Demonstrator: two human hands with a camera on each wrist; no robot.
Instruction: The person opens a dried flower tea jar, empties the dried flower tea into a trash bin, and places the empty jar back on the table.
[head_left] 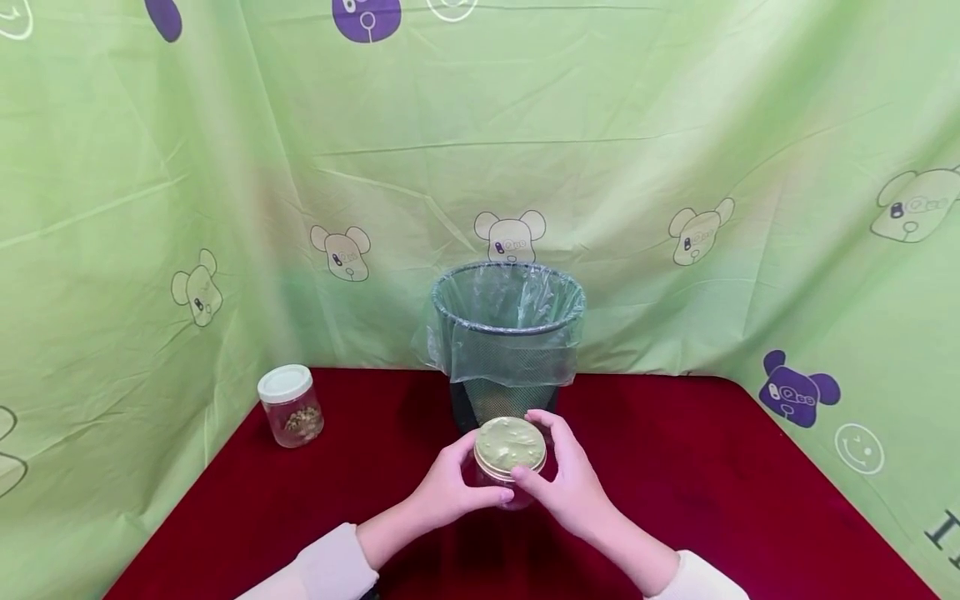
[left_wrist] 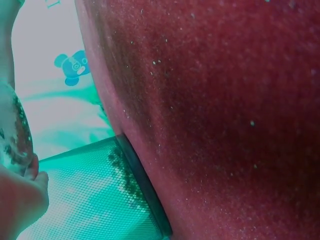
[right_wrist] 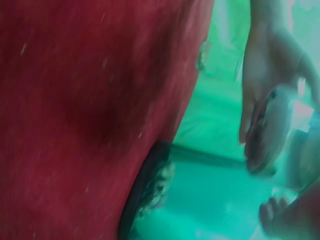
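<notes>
Both hands are around a clear jar (head_left: pixel 517 498) with a gold-toned lid (head_left: pixel 510 443), raised in front of the mesh bin. My left hand (head_left: pixel 442 492) grips the jar's body from the left, its thumb across the near side. From the right, my right hand (head_left: pixel 573 483) holds the lid's rim between thumb and fingers. The left wrist view catches part of the jar (left_wrist: pixel 15 135) at its left edge. In the right wrist view the jar (right_wrist: pixel 272 132) is tilted and blurred. Its contents are hard to make out.
Behind the hands stands a mesh waste bin (head_left: pixel 491 396) lined with a translucent bag (head_left: pixel 517 358). A second clear jar (head_left: pixel 296 421) with a white lid sits at the table's left edge, with brownish bits inside. Red cloth (head_left: pixel 675 500) covers the table; a green printed curtain (head_left: pixel 600 125) surrounds it.
</notes>
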